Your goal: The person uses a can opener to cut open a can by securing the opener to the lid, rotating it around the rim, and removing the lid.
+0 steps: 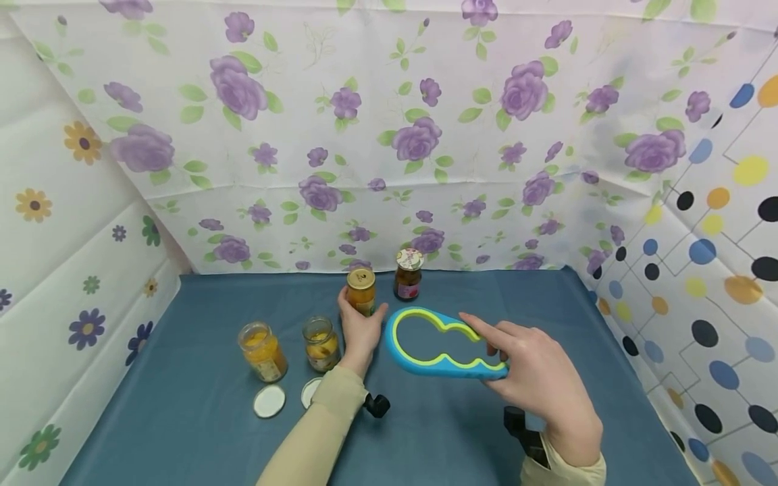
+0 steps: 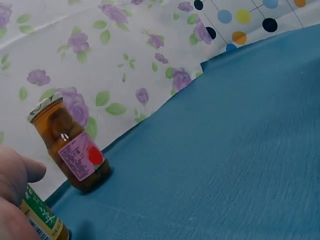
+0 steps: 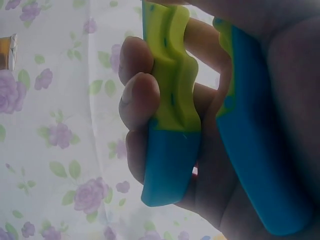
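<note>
My left hand (image 1: 360, 331) is around a gold-lidded glass jar (image 1: 362, 291) of yellow food, fingers on its left side and thumb on its right. In the left wrist view, part of the hand (image 2: 12, 192) covers most of this jar, leaving its green label (image 2: 40, 212) showing. My right hand (image 1: 537, 368) grips the handles of a blue and lime-green jar opener (image 1: 404, 361), held level with its wide looped end toward the left hand. The right wrist view shows the fingers curled round one handle (image 3: 172, 165) of the opener.
A dark jar (image 1: 408, 275) with a patterned lid stands at the back, right of the gold-lidded one. To the left are two open jars of yellow fruit, one taller (image 1: 265, 354) and one shorter (image 1: 321, 345). Two lids (image 1: 269, 401) lie before them. Patterned cloth walls enclose the blue table (image 1: 200, 418).
</note>
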`<control>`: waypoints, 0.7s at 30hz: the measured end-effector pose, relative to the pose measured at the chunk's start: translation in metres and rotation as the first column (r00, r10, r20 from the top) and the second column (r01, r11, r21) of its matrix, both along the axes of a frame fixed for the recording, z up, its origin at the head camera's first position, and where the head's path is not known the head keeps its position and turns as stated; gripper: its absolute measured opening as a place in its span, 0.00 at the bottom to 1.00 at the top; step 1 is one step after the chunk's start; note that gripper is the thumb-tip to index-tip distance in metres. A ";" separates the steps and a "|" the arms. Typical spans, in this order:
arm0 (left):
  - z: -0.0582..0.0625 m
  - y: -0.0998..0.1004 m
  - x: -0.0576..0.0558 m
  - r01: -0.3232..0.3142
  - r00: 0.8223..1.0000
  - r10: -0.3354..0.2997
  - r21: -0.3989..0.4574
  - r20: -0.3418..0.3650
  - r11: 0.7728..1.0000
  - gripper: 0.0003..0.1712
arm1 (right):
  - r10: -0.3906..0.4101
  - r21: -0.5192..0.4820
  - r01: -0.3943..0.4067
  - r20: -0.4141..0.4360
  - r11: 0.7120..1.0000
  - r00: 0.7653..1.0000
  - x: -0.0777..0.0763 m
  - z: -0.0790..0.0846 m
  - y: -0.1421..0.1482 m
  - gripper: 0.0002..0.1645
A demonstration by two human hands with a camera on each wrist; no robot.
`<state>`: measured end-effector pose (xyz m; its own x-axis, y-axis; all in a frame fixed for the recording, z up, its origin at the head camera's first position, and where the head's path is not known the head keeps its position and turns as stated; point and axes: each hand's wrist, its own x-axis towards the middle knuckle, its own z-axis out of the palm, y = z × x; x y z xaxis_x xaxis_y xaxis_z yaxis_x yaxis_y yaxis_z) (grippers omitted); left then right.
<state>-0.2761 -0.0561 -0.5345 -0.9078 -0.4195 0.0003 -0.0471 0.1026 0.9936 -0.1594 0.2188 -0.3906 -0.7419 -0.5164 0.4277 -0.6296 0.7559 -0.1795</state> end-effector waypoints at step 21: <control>-0.003 -0.002 0.004 0.001 1.000 0.000 -0.142 0.007 0.990 0.36 | -0.014 -0.007 0.014 0.023 1.000 1.000 0.001 0.000 0.003 0.51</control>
<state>-0.2718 -0.0578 -0.5377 -0.9083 -0.4149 0.0537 -0.0537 0.2429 0.9686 -0.1587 0.2220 -0.3906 -0.7589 -0.5028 0.4139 -0.6145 0.7634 -0.1992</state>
